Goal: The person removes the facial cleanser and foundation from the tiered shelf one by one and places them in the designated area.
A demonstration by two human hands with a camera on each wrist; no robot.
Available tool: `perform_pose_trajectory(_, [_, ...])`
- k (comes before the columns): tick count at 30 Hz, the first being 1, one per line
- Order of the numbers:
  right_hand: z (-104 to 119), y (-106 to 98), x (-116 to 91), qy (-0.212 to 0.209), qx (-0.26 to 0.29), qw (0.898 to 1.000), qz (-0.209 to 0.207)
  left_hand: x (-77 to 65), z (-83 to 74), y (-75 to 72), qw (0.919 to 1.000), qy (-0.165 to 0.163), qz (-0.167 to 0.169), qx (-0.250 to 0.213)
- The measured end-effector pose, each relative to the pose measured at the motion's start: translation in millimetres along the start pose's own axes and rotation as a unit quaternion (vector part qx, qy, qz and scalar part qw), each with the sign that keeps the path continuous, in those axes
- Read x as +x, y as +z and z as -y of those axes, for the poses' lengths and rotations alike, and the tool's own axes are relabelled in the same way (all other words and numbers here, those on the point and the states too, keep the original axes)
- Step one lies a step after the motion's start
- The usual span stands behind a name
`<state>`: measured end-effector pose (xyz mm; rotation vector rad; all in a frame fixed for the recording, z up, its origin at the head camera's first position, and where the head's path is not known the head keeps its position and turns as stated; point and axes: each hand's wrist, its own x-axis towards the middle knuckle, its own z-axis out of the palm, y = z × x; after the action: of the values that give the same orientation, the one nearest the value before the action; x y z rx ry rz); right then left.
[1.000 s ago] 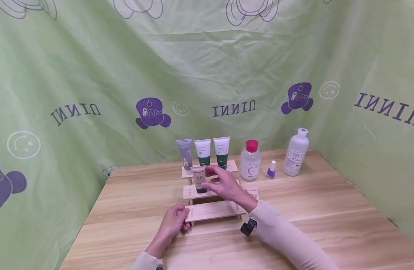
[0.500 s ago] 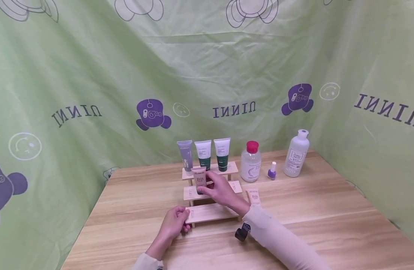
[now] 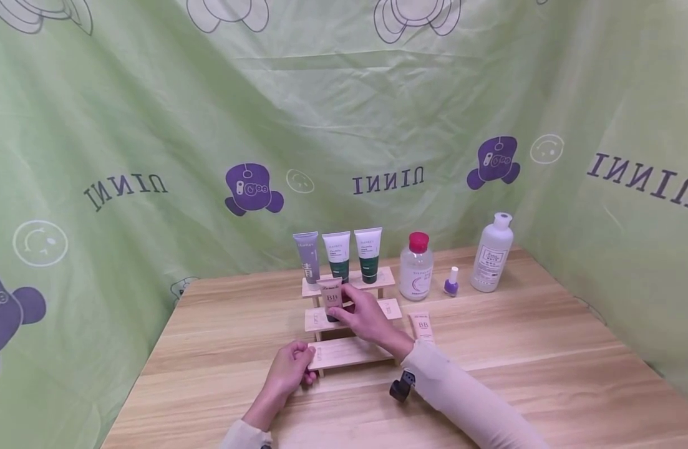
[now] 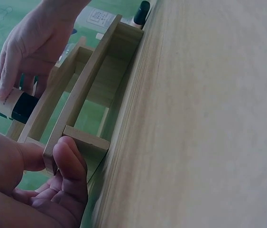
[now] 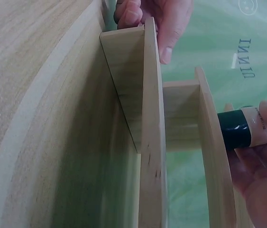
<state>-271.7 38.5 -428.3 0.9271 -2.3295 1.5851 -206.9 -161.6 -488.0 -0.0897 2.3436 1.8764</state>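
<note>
A pink BB cream tube (image 3: 331, 298) with a dark cap stands cap-down at the left part of the middle step of a wooden tiered stand (image 3: 352, 351). My right hand (image 3: 368, 313) holds this tube from its right side, thumb in front. In the right wrist view the tube's dark cap (image 5: 234, 129) meets the step's board. My left hand (image 3: 290, 368) pinches the left end of the lowest step, thumb on top and fingers below, as the left wrist view shows. On the top step stand a grey-purple tube (image 3: 307, 257) and two white-and-green tubes (image 3: 336, 252).
A second BB cream tube (image 3: 421, 327) stands right of the stand, partly behind my right forearm. Farther back are a clear bottle with a red cap (image 3: 416, 268), a purple nail polish bottle (image 3: 451, 282) and a white bottle (image 3: 492, 254). A green curtain (image 3: 332, 125) surrounds the table (image 3: 220, 324).
The BB cream tube has stayed in about the same spot on the middle step while my right fingers closed in lower around it. My right forearm shifted slightly left. The left hand kept its place.
</note>
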Motion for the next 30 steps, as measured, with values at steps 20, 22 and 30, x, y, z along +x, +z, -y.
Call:
perform_pose_trajectory(20, [18, -44, -25, -0.029, -0.027, 0.999, -0.008, -1.3, 0.6, 1.4, 0.9999, 0.001, -0.005, 0.01])
perform_pose_trajectory(22, [16, -57, -30, -0.036, -0.026, 0.999, -0.014, -0.8, 1.0, 1.1, 1.0, 0.0, -0.005, 0.008])
perform_pose_trajectory(30, [6, -118, -55, -0.042, -0.04, 0.997, -0.058, -1.1, -0.4, 1.4, 1.0, -0.001, -0.003, 0.008])
